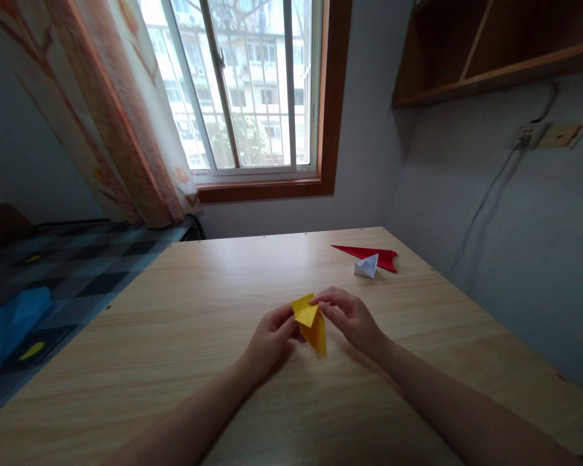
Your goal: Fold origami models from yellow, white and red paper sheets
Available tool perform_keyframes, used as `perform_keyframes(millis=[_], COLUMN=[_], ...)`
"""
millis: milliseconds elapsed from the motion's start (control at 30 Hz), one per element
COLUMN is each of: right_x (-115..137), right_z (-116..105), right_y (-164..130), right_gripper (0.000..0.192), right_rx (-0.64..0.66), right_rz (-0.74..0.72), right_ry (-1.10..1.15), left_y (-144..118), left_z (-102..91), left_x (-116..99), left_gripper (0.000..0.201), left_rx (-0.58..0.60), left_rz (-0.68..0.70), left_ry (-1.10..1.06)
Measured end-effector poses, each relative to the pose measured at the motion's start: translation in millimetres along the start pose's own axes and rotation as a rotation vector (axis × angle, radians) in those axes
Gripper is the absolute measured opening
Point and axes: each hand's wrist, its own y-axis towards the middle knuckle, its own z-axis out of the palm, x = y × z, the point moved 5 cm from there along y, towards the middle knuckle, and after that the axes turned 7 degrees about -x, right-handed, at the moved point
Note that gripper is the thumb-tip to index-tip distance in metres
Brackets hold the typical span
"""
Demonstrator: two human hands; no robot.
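A piece of folded yellow paper (309, 317) is held between my two hands, a little above the wooden table (199, 336). My left hand (272, 333) pinches its left side, with some fingertips hidden behind the paper. On the right, the thumb and fingers of my right hand (347, 317) close on the paper's upper right edge. Flaps stand out at its top, and a pointed part hangs down towards me, slightly blurred. Beyond my right hand lie a small white folded paper (367, 266) and a long red folded paper (369, 255), the white one in front of the red.
A bed with a checked cover (92, 259) stands left of the table, with a blue item (14, 323) on it. Behind are a curtain (111, 110) and a barred window (252, 90). A wooden shelf (495, 68) and a plugged-in cable (486, 200) are on the right wall.
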Motion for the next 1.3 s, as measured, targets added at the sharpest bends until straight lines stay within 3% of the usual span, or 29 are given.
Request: perform_keyframes(millis=[267, 533, 700, 933, 1100, 1300], right_x=[-6, 7, 6, 0, -5, -6], right_z=[3, 10, 13, 16, 14, 7], right_y=[-2, -7, -8, -11, -9, -6], right_gripper=[0.009, 0.005, 0.011, 0.022, 0.02, 0.022], right_rx=[-0.028, -0.041, 0.044, 0.002, 0.01, -0.074], right_rz=[0.091, -0.003, 0.035, 0.135, 0.16, 0.138], right_ry=[-0.01, -0.073, -0.043, 0.133, 0.114, 0.067], left_y=[-3, -3, -5, -10, -6, -2], left_z=[-1.1, -2.5, -2.4, -1.5, -2.2, -9.6], left_x=[-12, -8, -9, -27, -17, -13], left_gripper=[0.023, 0.033, 0.027, 0.014, 0.019, 0.03], left_rx=[-0.049, -0.059, -0.092, -0.115, -0.056, -0.181], left_rz=[0.176, 0.218, 0.243, 0.497, 0.342, 0.324], left_ry=[0.152, 0.242, 0.341, 0.469, 0.231, 0.142])
